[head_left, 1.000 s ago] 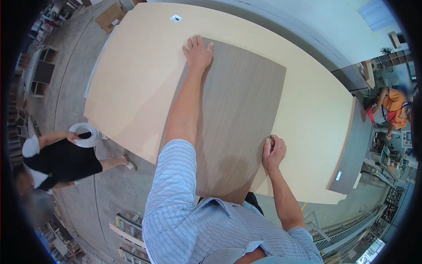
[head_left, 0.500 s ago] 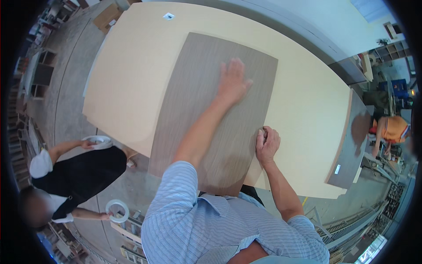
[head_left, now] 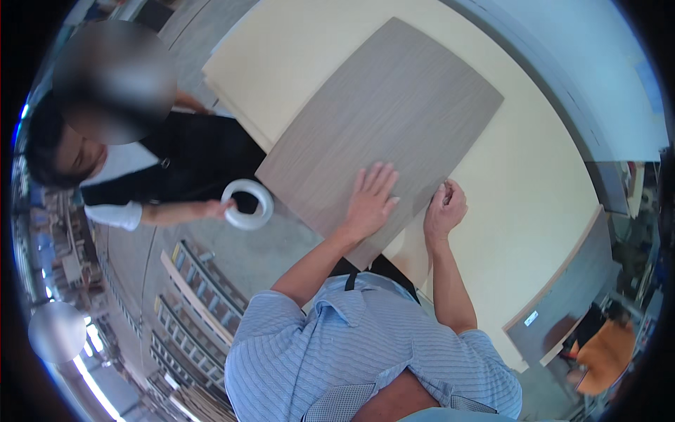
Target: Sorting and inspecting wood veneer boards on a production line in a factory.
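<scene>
A grey-brown wood-grain panel lies at a slant on top of large cream boards. Flat on the near part of the panel rests my left hand, its fingers spread and holding nothing. My right hand is beside the panel's right edge, its side against the cream board. Its fingers are curled in toward the thumb; what they hold, if anything, is hidden.
At the left a person in a dark apron stands close to the boards with a white ring-shaped roll. Metal racks stand at lower left. Another brown panel and a person in orange are at lower right.
My left hand has slid back toward me over the panel. My view has turned, so the boards appear rotated. The person at the left has come nearer the boards.
</scene>
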The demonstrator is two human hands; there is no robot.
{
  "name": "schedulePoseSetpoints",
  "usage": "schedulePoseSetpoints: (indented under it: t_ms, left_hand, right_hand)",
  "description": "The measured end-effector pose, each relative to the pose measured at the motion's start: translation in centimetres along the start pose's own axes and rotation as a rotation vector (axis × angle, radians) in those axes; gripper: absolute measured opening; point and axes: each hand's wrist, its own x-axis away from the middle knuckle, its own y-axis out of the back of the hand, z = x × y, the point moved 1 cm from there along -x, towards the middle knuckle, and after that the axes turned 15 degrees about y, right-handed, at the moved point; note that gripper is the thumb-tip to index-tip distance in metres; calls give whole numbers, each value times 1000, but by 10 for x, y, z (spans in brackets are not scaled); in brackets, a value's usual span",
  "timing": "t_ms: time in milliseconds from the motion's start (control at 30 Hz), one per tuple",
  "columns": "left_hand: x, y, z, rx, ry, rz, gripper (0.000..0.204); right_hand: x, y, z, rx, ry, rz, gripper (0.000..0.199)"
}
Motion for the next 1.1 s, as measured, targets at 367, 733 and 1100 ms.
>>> schedulePoseSetpoints:
  t_ms: [367, 733, 1100]
  left_hand:
    - [156, 2, 47, -100, 579, -362, 60]
    - [164, -35, 53, 1376, 992, -350, 39]
    - [155, -54, 57, 1626, 923, -184, 25]
  right_hand:
    - [3, 11, -11, -318, -59, 71, 23]
    - [50, 37, -1, -92, 364, 179, 40]
    - [139, 68, 12, 50, 525, 274, 45]
